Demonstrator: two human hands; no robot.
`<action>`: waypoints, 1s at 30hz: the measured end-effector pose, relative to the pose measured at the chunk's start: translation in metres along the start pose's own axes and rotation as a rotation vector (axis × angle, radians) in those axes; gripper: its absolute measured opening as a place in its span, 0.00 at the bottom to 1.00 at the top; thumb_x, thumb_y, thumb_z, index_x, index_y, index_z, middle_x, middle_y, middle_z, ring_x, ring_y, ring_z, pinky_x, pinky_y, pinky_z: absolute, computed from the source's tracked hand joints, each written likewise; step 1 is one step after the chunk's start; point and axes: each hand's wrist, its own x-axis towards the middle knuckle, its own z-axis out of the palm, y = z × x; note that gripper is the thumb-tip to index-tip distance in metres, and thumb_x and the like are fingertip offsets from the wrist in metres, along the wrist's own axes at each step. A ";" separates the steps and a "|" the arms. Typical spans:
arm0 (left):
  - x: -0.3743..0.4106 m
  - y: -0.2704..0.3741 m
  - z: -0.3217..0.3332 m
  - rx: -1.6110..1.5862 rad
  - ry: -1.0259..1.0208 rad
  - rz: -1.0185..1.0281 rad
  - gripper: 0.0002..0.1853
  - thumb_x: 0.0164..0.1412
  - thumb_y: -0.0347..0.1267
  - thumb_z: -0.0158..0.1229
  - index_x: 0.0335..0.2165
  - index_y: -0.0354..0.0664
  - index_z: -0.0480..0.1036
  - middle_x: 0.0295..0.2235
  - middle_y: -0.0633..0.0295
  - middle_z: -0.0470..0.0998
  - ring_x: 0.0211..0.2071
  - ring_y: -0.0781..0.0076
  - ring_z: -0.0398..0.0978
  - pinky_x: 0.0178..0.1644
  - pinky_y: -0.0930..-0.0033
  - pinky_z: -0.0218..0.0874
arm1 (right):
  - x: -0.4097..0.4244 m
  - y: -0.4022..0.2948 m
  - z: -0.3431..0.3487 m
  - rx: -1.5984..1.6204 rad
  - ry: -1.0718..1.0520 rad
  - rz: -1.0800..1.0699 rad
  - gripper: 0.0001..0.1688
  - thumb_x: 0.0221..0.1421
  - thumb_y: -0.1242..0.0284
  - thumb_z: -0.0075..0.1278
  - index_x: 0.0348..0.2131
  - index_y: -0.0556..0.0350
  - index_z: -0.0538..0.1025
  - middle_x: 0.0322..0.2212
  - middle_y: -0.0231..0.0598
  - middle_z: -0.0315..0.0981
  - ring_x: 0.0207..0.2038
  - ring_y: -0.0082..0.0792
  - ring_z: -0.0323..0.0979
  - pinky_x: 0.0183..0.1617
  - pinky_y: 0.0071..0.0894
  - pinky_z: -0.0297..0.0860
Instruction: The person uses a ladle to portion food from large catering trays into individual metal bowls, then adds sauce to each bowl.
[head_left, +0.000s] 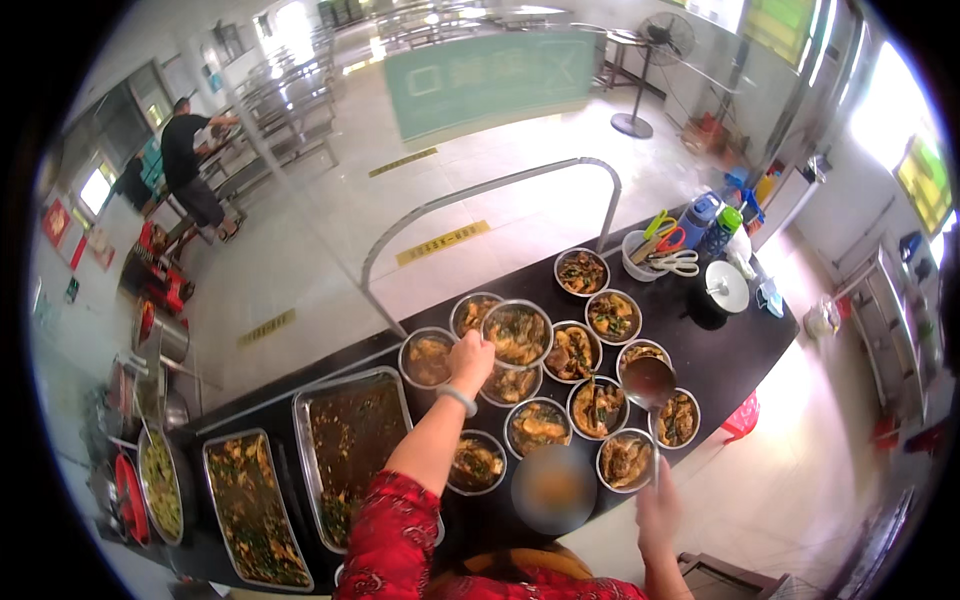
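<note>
My left hand (472, 361) grips the rim of a metal bowl of food (517, 334), lifted above other bowls near the counter's middle. In my right hand (658, 510) is the handle of a metal ladle (649, 381); its bowl holds brown liquid and is over a food bowl (643, 352) on the right. Around my hands stand several metal bowls with meat and greens, among them one (598, 406) between the hands and one (625, 460) beside the ladle handle. Part of the picture near the front edge is blurred, hiding the bowl there.
On the left of the black counter (720, 360) lie a deep tray of sauce (352, 427) and a second food tray (255, 502). A tub of scissors (641, 259), bottles (697, 217) and a white lid (726, 287) stand at the right. Two people (187, 150) are far left.
</note>
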 end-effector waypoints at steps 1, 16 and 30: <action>0.019 0.003 0.015 0.001 0.017 -0.012 0.12 0.54 0.34 0.52 0.29 0.34 0.74 0.28 0.40 0.78 0.34 0.39 0.76 0.41 0.44 0.66 | 0.005 0.004 -0.005 0.091 -0.005 0.018 0.32 0.60 0.78 0.45 0.63 0.60 0.61 0.21 0.23 0.65 0.20 0.13 0.59 0.22 0.13 0.56; 0.076 0.080 0.041 0.084 -0.249 -0.089 0.19 0.61 0.35 0.51 0.25 0.27 0.77 0.16 0.50 0.78 0.20 0.64 0.80 0.33 0.64 0.73 | 0.022 0.033 -0.024 0.111 0.019 -0.100 0.33 0.56 0.81 0.42 0.61 0.65 0.61 0.18 0.17 0.57 0.19 0.10 0.52 0.21 0.13 0.48; -0.247 -0.081 -0.142 -0.240 -0.374 -0.116 0.17 0.65 0.32 0.51 0.51 0.42 0.71 0.25 0.60 0.79 0.21 0.75 0.76 0.27 0.72 0.68 | -0.011 -0.030 0.151 -0.290 -0.808 -0.285 0.26 0.61 0.75 0.46 0.58 0.58 0.67 0.19 0.33 0.72 0.23 0.23 0.71 0.30 0.24 0.68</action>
